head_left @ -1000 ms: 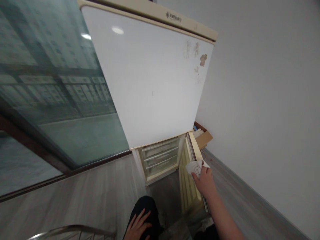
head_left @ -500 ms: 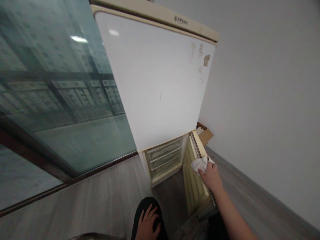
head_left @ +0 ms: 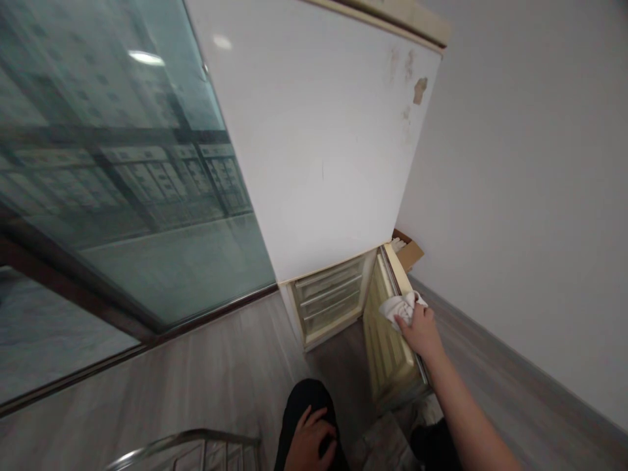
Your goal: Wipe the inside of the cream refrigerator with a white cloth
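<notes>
At the far left a glass sliding door (head_left: 122, 163) fills the view, with a curved metal rail (head_left: 186, 439) near the bottom edge on the grey plank floor (head_left: 220, 366). Right of the rail, the left hand (head_left: 310, 446) lies flat on a knee in black trousers (head_left: 304, 405), its fingers loosely spread and holding nothing. Farther back stands a cream fridge; its big upper door (head_left: 318, 144) is closed, with brown stains near the top right corner. Beneath it, the clear freezer drawers (head_left: 331, 297) are exposed, since the lower door (head_left: 390, 353) is swung open to the right. The right hand (head_left: 422, 330) is closed around a crumpled white cloth (head_left: 400, 306) and presses it against the upper edge of that open door. Just behind the door, a cardboard box (head_left: 411, 252) sits against the white wall (head_left: 530, 196). The two hands are well apart.
</notes>
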Demonstrator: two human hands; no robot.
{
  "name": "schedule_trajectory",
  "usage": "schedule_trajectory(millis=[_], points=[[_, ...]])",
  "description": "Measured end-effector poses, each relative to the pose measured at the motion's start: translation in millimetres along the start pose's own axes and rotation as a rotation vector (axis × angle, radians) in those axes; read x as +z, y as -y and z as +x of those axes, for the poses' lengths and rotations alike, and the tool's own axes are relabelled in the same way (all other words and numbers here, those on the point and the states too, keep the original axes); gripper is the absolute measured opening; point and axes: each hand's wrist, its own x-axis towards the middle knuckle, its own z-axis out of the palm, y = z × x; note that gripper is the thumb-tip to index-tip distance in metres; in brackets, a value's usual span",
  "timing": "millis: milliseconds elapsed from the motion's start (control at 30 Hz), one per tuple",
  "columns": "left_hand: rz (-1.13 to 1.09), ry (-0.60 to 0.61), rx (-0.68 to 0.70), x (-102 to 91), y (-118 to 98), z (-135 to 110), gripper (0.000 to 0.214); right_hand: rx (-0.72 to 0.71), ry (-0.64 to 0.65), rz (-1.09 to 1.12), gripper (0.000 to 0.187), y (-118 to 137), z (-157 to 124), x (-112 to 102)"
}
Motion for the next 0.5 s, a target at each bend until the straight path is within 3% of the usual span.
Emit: schedule_trajectory(millis=[133,267,367,500], points=[[-0.027,-0.01,-0.048,-6.5,-30,11,0.018,0.029,-0.008,0.107,0.057,8,-4,4],[-0.115,-0.097,-0.158,-12.6,-41,29,0.014,0.017,-0.047,0.244,0.049,8,-4,6],[-0.31,-0.107,-0.217,-16.4,-46,44,0.016,0.013,-0.069,0.35,0.045,5,-3,4],[-0.671,-0.073,-0.146,-18.2,-58,61,0.029,0.034,-0.053,0.387,0.046,6,-3,2]])
